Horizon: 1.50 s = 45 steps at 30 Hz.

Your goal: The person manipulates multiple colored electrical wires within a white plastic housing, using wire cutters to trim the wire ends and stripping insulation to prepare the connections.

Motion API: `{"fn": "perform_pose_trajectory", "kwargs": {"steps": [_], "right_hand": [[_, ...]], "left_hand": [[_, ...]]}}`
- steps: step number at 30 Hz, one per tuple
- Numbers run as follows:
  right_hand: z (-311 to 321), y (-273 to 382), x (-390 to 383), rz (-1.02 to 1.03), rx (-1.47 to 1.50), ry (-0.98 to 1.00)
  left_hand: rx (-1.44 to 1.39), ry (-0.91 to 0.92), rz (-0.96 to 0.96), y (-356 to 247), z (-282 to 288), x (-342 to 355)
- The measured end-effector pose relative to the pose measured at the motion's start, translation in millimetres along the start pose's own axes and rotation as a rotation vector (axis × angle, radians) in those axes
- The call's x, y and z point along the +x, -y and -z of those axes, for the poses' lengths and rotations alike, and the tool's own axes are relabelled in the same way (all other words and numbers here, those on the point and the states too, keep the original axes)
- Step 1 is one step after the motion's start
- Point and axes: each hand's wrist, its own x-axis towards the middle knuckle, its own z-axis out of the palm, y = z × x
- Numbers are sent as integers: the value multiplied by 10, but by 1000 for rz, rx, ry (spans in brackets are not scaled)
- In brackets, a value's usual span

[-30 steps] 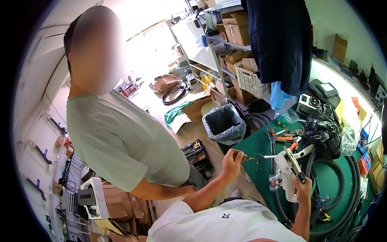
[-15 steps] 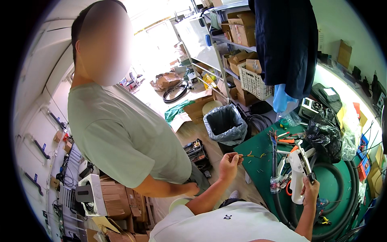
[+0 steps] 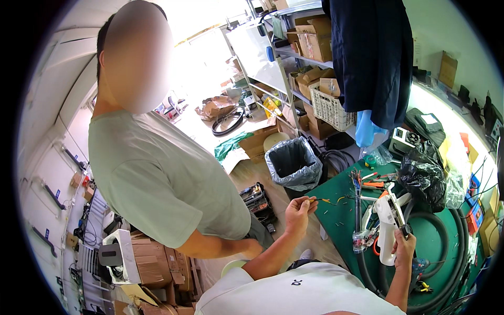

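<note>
My left hand is raised at the table's left edge, thumb and fingertips pinched on thin coloured wires. Their orange, yellow and dark ends stick out to the right. My right hand is closed round the lower part of a white gun-shaped plastic housing, held tilted over the table. Something dark and round sits by my right thumb. Beside the housing lies a thick black cable, its stripped end fanning into many coloured wires.
Pliers with orange handles, a black plastic bag and a coiled black cable lie on the green table. A lined bin stands beyond it. At left stands a person in a grey-green shirt, near cardboard boxes.
My left hand and the wires in it have shifted very slightly. The other person leans a little differently. My right hand keeps its hold on the white housing.
</note>
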Motion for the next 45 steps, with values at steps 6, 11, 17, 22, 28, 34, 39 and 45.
{"fn": "perform_pose_trajectory", "kwargs": {"steps": [6,11,17,22,28,34,39,45], "right_hand": [[1,-7,-63,-16,6,-10],[-2,-44,-14,-12,13,-46],[163,57,-104,-17,42,-93],[335,60,-242,6,156,-120],[455,-16,-356,51,178,-147],[441,54,-392,91,165,-148],[478,-11,-361,105,190,-119],[521,-60,-332,121,265,-35]], "left_hand": [[-157,51,72,-110,-75,-74],[-249,96,71,-242,-168,-4],[-280,196,26,-258,-188,49],[-249,185,96,-106,-211,73],[-210,233,146,50,-238,96],[-197,246,205,157,-243,107],[-164,239,209,236,-228,124],[-145,210,257,314,-192,122]]}}
